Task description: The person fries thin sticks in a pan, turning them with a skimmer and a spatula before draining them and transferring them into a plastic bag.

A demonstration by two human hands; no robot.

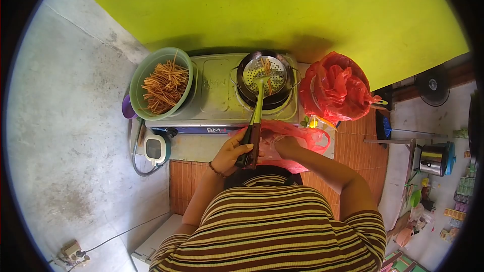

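Observation:
My left hand [233,152] is closed round the dark handles of a green spatula [259,102] and a strainer. The perforated strainer [250,74] lies over a dark wok [268,102] on the stove, with a few brown sticks in it and the spatula's head over it. My right hand [286,147] reaches into a thin pink-red plastic bag [313,137] in front of the stove; the bag's film and my wrist hide its fingers.
A green basin [135,88] full of thin brown sticks [165,86] stands on the stove's left side. Right of the wok is a container lined with a red bag [339,86]. A gas regulator [155,149] with its hose hangs at the front left.

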